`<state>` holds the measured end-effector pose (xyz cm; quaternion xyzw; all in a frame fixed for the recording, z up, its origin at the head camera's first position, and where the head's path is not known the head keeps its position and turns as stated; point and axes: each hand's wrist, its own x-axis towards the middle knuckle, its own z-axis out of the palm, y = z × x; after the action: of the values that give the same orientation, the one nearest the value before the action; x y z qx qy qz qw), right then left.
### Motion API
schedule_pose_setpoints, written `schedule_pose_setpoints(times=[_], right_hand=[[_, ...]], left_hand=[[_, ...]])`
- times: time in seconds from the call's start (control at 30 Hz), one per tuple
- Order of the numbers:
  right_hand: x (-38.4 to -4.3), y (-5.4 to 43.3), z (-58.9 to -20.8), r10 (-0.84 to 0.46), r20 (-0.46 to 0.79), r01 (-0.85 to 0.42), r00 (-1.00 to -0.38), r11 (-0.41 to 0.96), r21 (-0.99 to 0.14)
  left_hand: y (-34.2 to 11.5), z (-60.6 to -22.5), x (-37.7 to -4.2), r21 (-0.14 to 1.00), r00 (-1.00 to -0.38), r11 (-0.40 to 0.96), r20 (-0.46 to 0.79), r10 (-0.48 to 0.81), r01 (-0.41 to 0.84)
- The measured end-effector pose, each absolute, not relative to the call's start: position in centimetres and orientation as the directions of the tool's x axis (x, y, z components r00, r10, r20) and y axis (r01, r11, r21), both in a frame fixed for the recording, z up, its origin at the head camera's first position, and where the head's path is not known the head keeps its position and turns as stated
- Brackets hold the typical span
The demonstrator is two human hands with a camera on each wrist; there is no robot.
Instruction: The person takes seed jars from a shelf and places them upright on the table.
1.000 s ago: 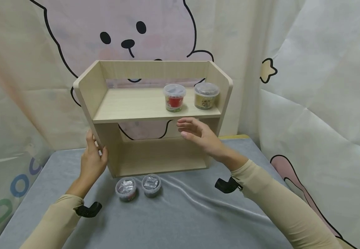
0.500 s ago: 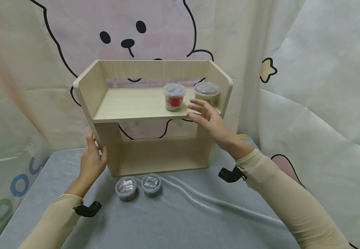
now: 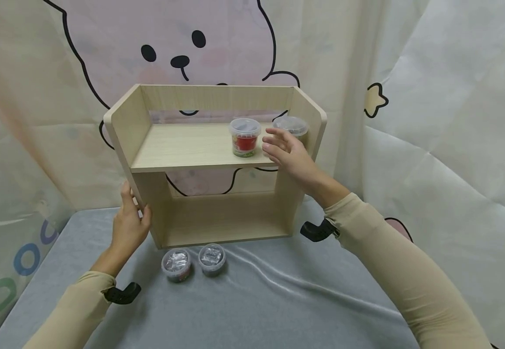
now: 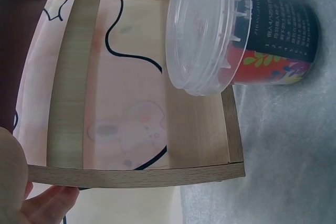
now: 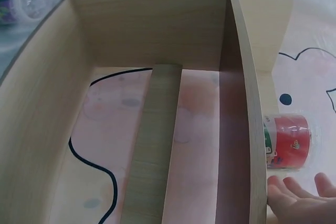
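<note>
In the head view, the left hand [image 3: 131,225] pinches the left side of a wooden shelf [image 3: 182,145], which stands on a grey-blue cloth [image 3: 256,310]. The right hand [image 3: 293,157], fingers loosely extended, partly hides a lidded tub [image 3: 293,125] at the right end of the upper board; I cannot tell whether they touch. Just left stands a red tub [image 3: 245,138]. Nearer, left of centre, a left cup [image 3: 176,265] and a right cup [image 3: 212,259] sit close together on the cloth.

In the left wrist view, a cup with a dark and red label sits just beside the lower board.

In the right wrist view, the right hand's slightly spread fingers are near the red tub.
</note>
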<state>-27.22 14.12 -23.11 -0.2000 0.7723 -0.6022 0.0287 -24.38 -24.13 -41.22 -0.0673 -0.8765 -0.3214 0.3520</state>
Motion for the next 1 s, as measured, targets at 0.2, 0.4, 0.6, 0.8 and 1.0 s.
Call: schedule_pose_setpoints(times=[0.2,0.4,0.6,0.8,1.0], right_hand=[[-28.3,13.0,-22.6,-0.309,0.142,-0.195,-0.940,0.146,-0.970],[-29.2,12.3,-22.2,-0.293,0.098,-0.135,-0.951,0.106,-0.985],[-30.1,11.6,-22.2,-0.296,0.090,-0.135,-0.951,0.135,-0.982],[-30.7,10.8,-22.4,-0.279,0.135,-0.173,-0.951,0.117,-0.978],[-31.0,10.1,-22.5,-0.281,0.157,-0.198,-0.947,0.123,-0.972]], left_hand=[[-24.2,-41.1,-24.4,0.514,-0.743,0.786,0.660,-0.107,0.344],[-24.2,-41.2,-24.4,0.504,-0.741,0.790,0.665,-0.098,0.348],[-24.1,-41.3,-24.4,0.500,-0.741,0.793,0.665,-0.093,0.349],[-24.1,-41.3,-24.5,0.497,-0.741,0.791,0.666,-0.084,0.357],[-24.1,-41.2,-24.3,0.504,-0.750,0.790,0.655,-0.087,0.348]])
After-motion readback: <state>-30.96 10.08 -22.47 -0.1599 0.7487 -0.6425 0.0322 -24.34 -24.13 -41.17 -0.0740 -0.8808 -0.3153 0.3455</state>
